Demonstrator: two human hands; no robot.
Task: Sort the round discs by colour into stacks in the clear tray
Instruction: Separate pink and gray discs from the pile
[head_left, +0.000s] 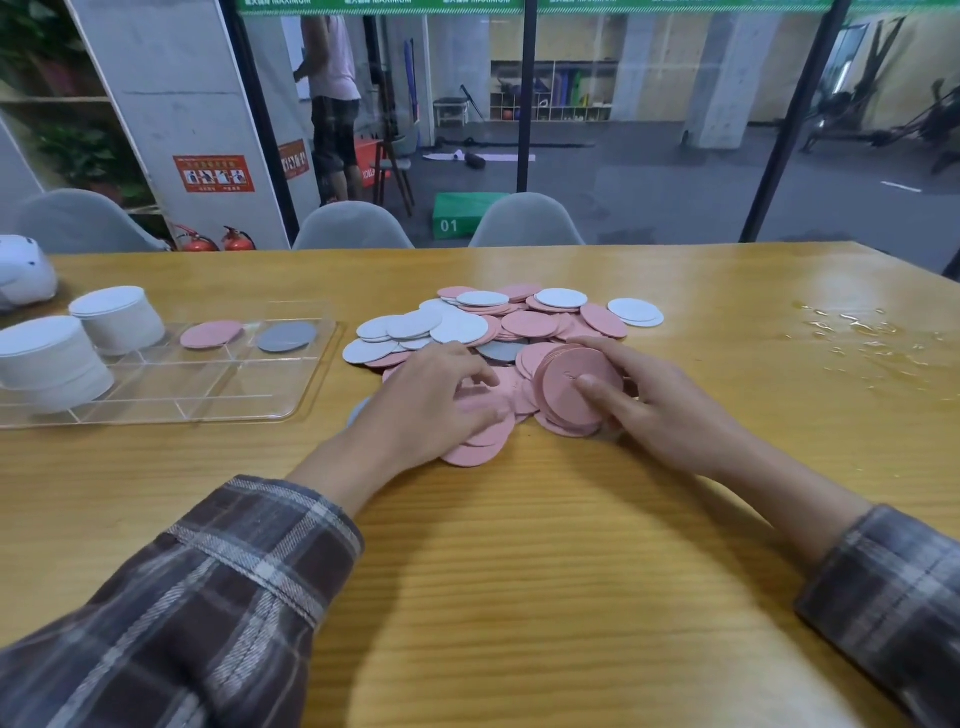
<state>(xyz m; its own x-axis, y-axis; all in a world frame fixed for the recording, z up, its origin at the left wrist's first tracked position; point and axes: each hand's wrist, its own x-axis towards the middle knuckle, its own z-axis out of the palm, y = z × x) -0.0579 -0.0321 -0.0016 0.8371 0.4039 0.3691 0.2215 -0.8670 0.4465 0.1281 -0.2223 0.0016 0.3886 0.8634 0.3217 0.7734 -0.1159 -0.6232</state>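
Observation:
A loose pile of pink, white and grey discs (498, 325) lies mid-table. My right hand (660, 405) grips a tilted stack of pink discs (569, 387) at the pile's near edge, thumb on its face. My left hand (426, 402) rests with curled fingers on flat pink discs (475, 449) beside it; whether it pinches one is unclear. The clear tray (218, 400) sits at the left. It holds two tall white stacks (49, 358) (119, 317), a pink disc (212, 333) and a grey disc (287, 336).
A wet patch (857, 332) glistens on the wooden table at the right. A white object (23, 273) sits at the far left edge. Grey chairs (524, 221) line the far side. A person stands behind the glass wall.

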